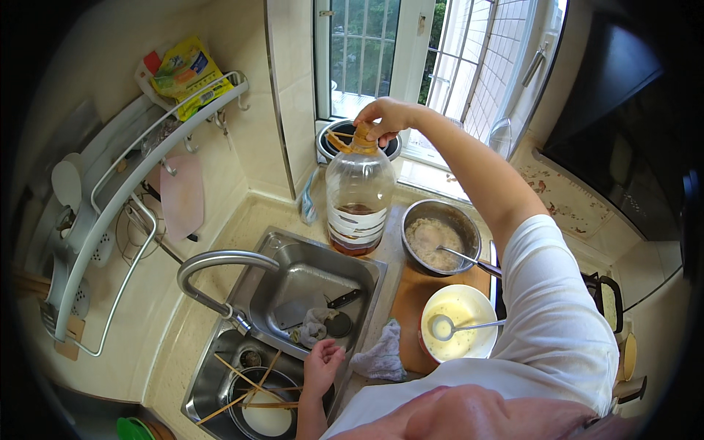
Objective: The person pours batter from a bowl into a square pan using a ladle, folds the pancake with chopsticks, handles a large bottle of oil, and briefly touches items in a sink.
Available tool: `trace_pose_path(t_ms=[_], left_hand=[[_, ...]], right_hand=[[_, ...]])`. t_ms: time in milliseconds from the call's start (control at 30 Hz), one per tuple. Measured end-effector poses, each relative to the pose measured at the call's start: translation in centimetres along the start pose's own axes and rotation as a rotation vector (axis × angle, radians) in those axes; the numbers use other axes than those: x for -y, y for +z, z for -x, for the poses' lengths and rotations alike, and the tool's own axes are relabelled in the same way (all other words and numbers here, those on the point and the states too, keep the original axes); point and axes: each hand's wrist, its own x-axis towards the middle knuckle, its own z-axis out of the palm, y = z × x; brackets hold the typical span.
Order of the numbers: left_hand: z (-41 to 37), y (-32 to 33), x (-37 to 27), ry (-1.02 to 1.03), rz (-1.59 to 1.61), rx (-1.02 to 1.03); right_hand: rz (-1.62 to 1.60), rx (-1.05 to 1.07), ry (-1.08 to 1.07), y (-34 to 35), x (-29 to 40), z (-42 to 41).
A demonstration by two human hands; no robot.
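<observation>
My right hand (382, 121) grips the orange-brown cap and neck of a large clear plastic jug (360, 181). The jug stands upright on the counter behind the sink, with a little amber liquid low in it and a torn white label. Over the near side of the double steel sink (379, 269) hovers my left hand (324, 363), its fingers loosely bent and nothing visible in them. Near that hand a wet cloth (314, 325), a cleaver (344, 298) and a dark round lid (339, 324) lie in the far basin.
Wooden chopsticks (254, 388) lie crossed over a pot (231, 393) in the near basin, below the faucet (220, 258). On the right are a steel pot of mash (432, 239), a bowl of yellow batter (456, 346) with a ladle, and a rag (385, 357). A rack (159, 129) hangs left.
</observation>
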Motion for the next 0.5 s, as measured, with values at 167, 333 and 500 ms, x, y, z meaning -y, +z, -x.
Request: trace_pose_path(t_ms=[167, 333, 500], left_hand=[[-0.6, 0.7, 0.0, 0.02, -0.011, 0.008], [-0.8, 1.2, 0.2, 0.047, 0.0, 0.008], [-0.7, 0.8, 0.5, 0.022, -0.096, -0.012]], right_hand=[[0.166, -0.033, 0.027, 0.5, 2.2, -0.4], [0.267, 0.037, 0.034, -0.3, 1.6, -0.9], [0.306, 0.039, 0.033, 0.0, 2.4, -0.7]])
